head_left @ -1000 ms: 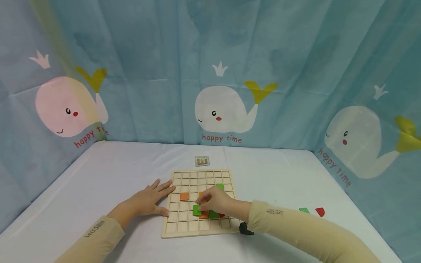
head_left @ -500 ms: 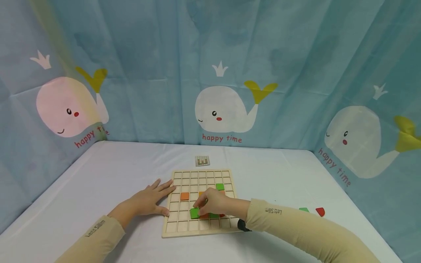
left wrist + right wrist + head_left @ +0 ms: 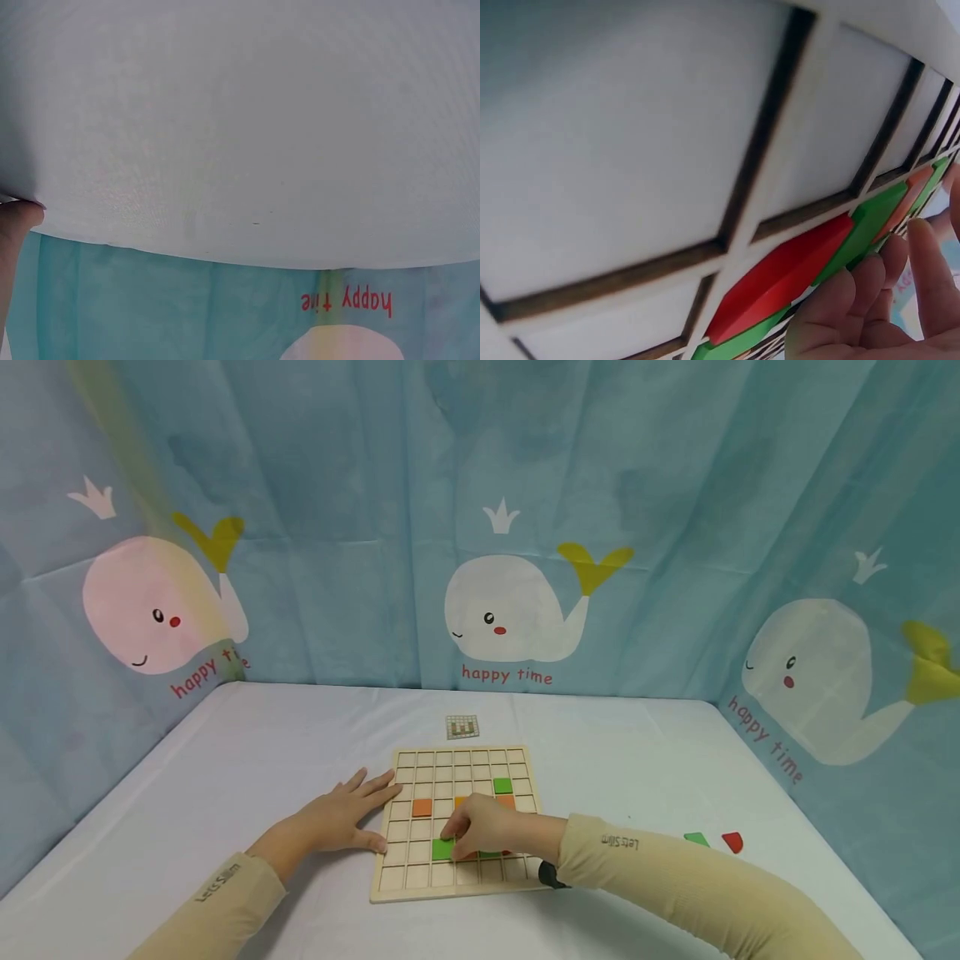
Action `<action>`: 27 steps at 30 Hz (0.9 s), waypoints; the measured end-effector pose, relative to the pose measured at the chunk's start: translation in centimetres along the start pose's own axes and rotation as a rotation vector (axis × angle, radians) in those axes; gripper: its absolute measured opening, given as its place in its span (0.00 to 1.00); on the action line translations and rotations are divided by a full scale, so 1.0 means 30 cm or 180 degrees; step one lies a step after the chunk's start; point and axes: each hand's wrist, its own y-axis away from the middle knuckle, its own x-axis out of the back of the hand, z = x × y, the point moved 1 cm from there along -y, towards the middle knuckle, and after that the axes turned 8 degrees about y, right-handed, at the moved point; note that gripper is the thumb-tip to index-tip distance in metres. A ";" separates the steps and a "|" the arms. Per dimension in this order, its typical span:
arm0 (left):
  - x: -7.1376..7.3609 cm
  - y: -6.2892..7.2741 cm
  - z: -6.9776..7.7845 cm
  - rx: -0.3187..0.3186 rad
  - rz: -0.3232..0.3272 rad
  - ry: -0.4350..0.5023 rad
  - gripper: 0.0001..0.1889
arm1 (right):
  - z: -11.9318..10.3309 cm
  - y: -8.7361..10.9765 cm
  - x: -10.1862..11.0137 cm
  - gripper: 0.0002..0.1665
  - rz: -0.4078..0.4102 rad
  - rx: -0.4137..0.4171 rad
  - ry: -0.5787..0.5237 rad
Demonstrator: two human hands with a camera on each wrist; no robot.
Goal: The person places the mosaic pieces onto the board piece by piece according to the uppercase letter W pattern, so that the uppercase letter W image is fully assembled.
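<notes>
In the head view a wooden grid board point(image 3: 418, 877) lies on the white table. My left hand point(image 3: 330, 818) is spread with straight fingers along the board's left edge. Only a fingertip of the left hand point(image 3: 19, 217) shows in the left wrist view. My right hand point(image 3: 483, 827) bends over the board, thumb and index finger pinching the right side of a green square tile point(image 3: 441, 850), which lies flat in a lower cell. In the right wrist view, the curled right fingers point(image 3: 832, 300) are beside a row of seated tiles, including a red piece with a curved edge point(image 3: 780, 274).
An orange tile point(image 3: 422, 808) and another green tile point(image 3: 502, 786) sit in other cells. A small pattern card point(image 3: 462, 727) lies behind the board. At the right are a loose green piece point(image 3: 696, 839) and a loose red piece point(image 3: 732, 842). A whale-print curtain point(image 3: 360, 568) encloses the table.
My right hand has moved slightly left and down with the green tile, which was tilted and now lies flat in its cell. The left hand has stayed in place.
</notes>
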 end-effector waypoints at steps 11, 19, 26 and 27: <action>-0.002 0.000 0.000 -0.0002 -0.0021 -0.0012 0.51 | 0.039 0.031 0.082 0.14 0.0114 0.0138 -0.0359; -0.003 -0.001 0.001 0.0018 -0.0024 -0.0045 0.51 | 0.105 0.084 0.190 0.15 0.0399 0.0092 -0.0452; -0.003 -0.003 -0.001 -0.0014 -0.0013 -0.0041 0.51 | 0.158 0.154 0.298 0.18 0.0601 -0.0067 -0.0439; -0.002 -0.003 -0.001 -0.0015 -0.0012 -0.0043 0.51 | 0.167 0.163 0.313 0.18 0.0619 -0.0089 -0.0424</action>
